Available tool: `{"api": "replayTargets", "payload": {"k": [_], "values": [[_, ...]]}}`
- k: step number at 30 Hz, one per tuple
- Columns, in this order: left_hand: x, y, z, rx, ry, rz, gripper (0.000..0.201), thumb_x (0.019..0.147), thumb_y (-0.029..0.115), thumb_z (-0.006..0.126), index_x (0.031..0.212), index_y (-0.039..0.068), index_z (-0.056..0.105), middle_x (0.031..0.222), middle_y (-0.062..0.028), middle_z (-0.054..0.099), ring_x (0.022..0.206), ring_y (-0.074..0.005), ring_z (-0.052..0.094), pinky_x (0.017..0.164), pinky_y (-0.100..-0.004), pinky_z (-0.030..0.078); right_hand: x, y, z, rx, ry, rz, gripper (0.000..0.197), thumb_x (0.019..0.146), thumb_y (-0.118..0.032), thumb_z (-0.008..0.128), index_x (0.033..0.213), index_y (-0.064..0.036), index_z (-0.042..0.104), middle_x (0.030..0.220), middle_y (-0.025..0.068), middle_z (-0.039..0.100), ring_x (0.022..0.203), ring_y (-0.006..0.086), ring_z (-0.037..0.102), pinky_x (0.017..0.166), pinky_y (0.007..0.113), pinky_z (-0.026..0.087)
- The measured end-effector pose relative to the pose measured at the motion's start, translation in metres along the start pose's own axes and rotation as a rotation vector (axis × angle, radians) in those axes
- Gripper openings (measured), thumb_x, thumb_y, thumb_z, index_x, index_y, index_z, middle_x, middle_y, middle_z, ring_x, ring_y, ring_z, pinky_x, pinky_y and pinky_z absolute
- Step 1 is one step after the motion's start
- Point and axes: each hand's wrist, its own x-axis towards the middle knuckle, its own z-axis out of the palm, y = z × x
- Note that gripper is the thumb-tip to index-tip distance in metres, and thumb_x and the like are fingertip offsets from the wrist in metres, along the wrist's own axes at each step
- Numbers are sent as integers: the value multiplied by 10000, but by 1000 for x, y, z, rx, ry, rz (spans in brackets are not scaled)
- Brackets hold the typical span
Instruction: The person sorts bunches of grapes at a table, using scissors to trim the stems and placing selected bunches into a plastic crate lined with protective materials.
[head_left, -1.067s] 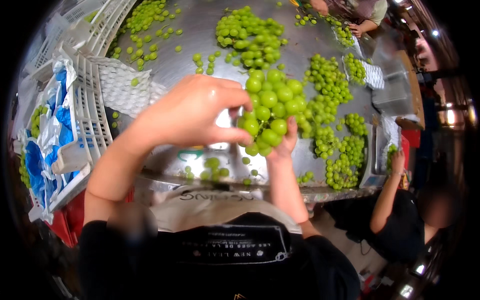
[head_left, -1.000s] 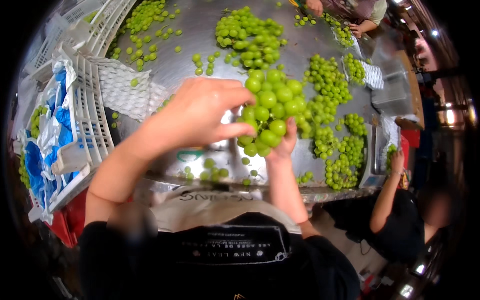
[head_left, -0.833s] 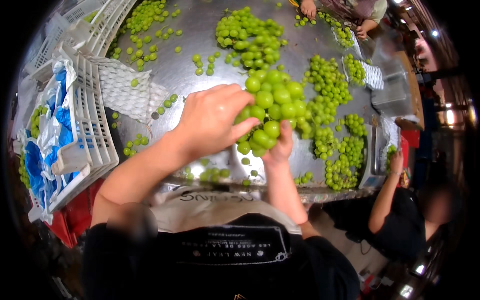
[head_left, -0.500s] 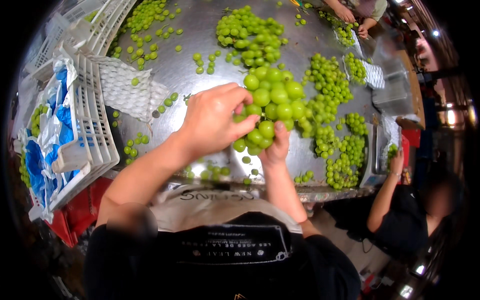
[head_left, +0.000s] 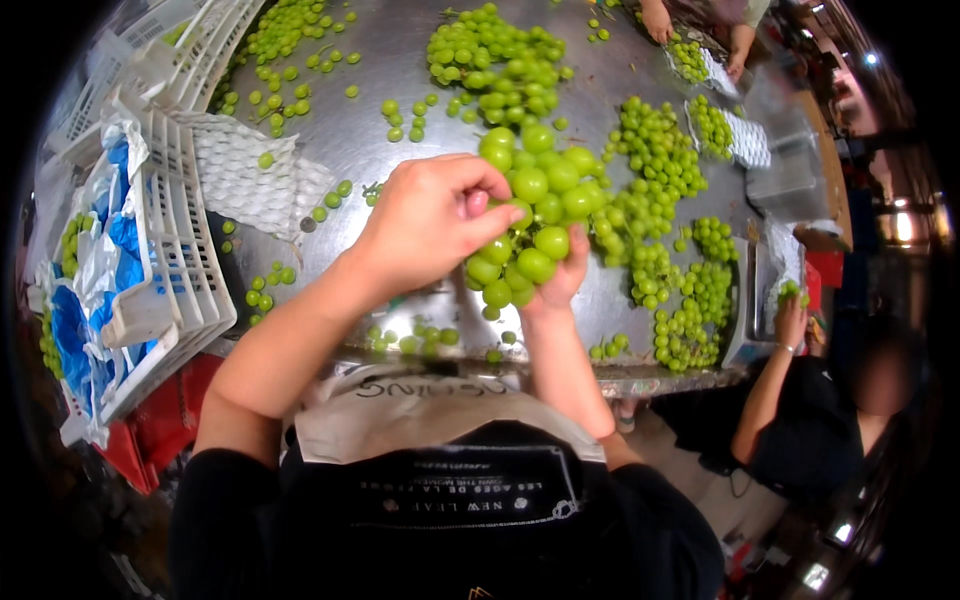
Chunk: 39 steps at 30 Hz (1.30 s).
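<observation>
A bunch of large green grapes is held up over the metal table. From below and the right, my right hand grips it, thumb up along its side and the other fingers hidden behind the grapes. At the bunch's left side is my left hand, its fingers curled and its thumb and forefinger closed against the grapes. Whatever lies between those fingertips is too small to make out. Just beyond the held bunch, another grape bunch lies on the table.
Several bunches lie to the right, with loose grapes at the left. A white foam net rests beside a white plastic crate with blue and white wrapping. Co-workers' hands and a person are at the right.
The held bunch has turned and tilted slightly in my right hand. My left hand stays at its side, with thumb and forefinger shifted a little over the grapes.
</observation>
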Motion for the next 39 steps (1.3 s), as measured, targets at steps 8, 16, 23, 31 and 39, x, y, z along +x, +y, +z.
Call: {"api": "replayTargets", "payload": {"k": [8,16,23,31,39], "values": [[-6,0,-7,23,117,208,193,702,126,714,852,36,632,740,-52,590,630,-138,572,571,-251,466,2,-2,5,-16,-52,24,683,813,-473,562,1299,-29,374,1253,137,470,1131,278,476,956,425,403],[-8,1,-7,343,48,214,231,667,179,705,788,47,559,735,-70,555,640,-239,573,551,-338,466,-1,10,12,-432,142,-333,660,757,-312,666,1251,10,369,1173,143,490,1049,254,527,897,364,450],[-4,-13,1,271,180,423,231,606,110,701,772,36,558,697,-76,537,628,-230,558,544,-332,462,0,10,16,-463,131,-377,663,744,-315,674,1241,5,372,1154,134,495,1053,244,521,900,361,446],[-1,-2,-30,97,-123,543,237,596,84,678,794,14,568,742,-102,564,667,-215,561,610,-298,467,-2,-9,16,-203,-11,-37,730,825,-489,514,1342,-19,305,1293,184,421,1173,353,442,934,464,427],[-12,-15,-39,141,-133,403,267,689,158,712,888,9,616,767,-79,584,683,-183,576,621,-277,476,15,-18,-5,464,-154,37,822,798,-571,519,1393,-80,234,1390,212,274,1226,439,355,932,535,409]]}}
